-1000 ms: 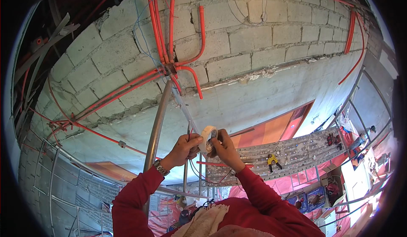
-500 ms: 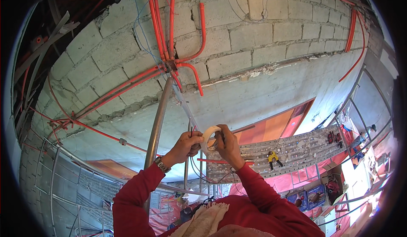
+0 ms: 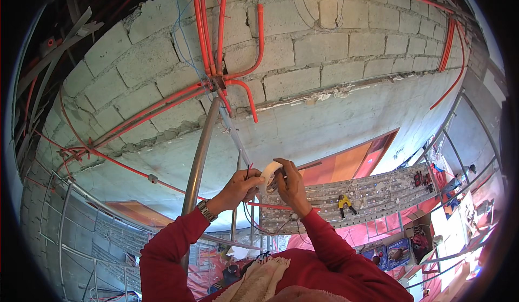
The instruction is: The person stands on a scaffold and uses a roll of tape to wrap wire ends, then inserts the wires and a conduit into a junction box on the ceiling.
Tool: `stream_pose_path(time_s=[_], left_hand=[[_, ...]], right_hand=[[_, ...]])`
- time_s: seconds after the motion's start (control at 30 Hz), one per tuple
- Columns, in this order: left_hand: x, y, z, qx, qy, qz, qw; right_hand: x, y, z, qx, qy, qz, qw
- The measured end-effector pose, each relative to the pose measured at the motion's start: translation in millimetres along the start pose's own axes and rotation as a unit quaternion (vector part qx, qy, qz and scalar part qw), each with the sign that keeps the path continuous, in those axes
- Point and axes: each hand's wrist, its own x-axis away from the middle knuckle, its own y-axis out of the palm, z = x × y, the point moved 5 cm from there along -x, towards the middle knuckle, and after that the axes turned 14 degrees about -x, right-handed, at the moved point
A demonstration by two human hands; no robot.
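A roll of pale tape (image 3: 270,171) was gripped in the curled fingers of the right hand (image 3: 292,186). Its left edge was pinched by the closed fingertips of the left hand (image 3: 236,189), above which a thin wire (image 3: 248,170) was seen.

Two hands (image 3: 292,188), one tape roll (image 3: 270,171), one wristwatch (image 3: 206,210), one plier-like tool (image 3: 344,201), two bent red conduits (image 3: 260,37) right of one junction box (image 3: 216,83).

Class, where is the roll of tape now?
In the head view, the roll of tape is just below and right of centre, gripped by the right hand, beside the left hand.
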Motion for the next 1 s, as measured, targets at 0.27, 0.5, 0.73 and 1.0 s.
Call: stream_pose_path(time_s=[0.27, 0.5, 0.73, 1.0], left_hand=[[-2, 4, 1, 0.01, -0.024, -0.004, 1.0], [-1, 7, 6, -0.038, -0.008, 0.012, 0.999], [0, 0, 6, -0.03, 0.002, 0.006, 1.0], [2, 6, 11, -0.034, -0.006, 0.005, 0.999]], right_hand=[[5, 2, 6, -0.06, 0.065, 0.019, 0.996], [13, 5, 36, -0.176, 0.162, 0.019, 0.971], [1, -5, -14, 0.024, -0.009, 0.004, 1.0], [6, -6, 13, -0.069, 0.072, 0.054, 0.994]])
